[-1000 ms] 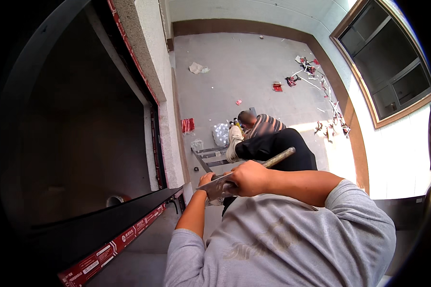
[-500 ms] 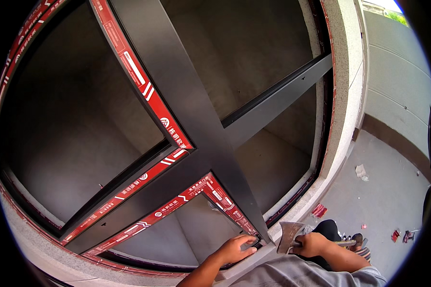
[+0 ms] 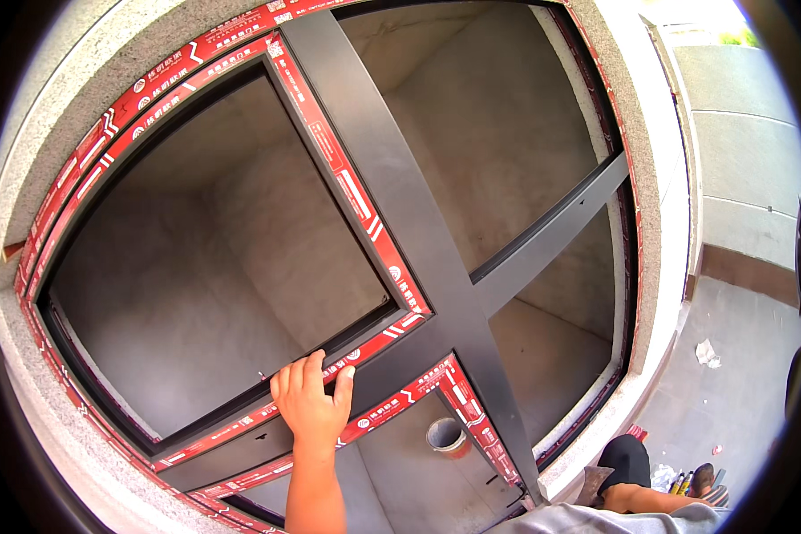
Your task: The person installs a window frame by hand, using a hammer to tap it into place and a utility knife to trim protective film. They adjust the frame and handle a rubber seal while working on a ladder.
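— Where is your left hand (image 3: 310, 402)?

— It lies flat, fingers spread, on the dark window frame (image 3: 418, 240), over the crossbar's red protective film (image 3: 365, 347); it grips nothing.

— And your right hand (image 3: 626, 498)?

— Low by the sill, closed on a trowel (image 3: 594, 483).

— How far along?

— The frame sits in the stone opening (image 3: 651, 222), unglazed, film on. A small bucket (image 3: 445, 436) stands inside.

Grey concrete floor (image 3: 739, 400) outside at right, white crumpled scrap (image 3: 707, 353) and small tools (image 3: 681, 481) lying on it; small bucket (image 3: 445, 437) stands on inside floor.
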A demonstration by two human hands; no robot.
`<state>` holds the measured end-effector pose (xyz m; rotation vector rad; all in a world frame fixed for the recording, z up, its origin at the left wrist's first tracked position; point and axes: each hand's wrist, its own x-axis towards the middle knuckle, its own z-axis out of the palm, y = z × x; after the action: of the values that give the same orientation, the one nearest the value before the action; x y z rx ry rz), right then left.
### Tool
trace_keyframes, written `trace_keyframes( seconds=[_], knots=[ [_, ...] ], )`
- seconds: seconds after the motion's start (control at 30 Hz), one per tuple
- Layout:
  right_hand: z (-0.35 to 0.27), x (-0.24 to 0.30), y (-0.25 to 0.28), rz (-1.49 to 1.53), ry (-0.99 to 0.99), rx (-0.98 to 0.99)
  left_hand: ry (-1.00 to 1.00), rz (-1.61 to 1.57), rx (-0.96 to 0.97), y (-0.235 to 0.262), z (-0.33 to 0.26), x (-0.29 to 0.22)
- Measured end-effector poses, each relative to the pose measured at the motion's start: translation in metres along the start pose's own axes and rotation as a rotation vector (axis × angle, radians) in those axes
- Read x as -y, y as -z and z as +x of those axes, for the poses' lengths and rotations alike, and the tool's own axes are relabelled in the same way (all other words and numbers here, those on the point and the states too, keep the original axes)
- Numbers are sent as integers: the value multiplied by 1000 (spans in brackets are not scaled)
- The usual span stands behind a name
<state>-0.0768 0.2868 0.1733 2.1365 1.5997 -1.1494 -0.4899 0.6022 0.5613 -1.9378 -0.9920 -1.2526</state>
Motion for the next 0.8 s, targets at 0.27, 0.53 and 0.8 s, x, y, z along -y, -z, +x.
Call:
trace_keyframes(
  seconds=[0.27, 0.53, 0.8],
  knots=[
    [11, 2, -13, -54, -22, -14, 38, 2, -147, -10, -4, -11],
    [15, 3, -26, -76, -21, -18, 55, 10, -165, -14, -3, -16],
    [15, 3, -43, -90, -1, -26, 45, 17, -148, -17, -3, -12]
  ],
)
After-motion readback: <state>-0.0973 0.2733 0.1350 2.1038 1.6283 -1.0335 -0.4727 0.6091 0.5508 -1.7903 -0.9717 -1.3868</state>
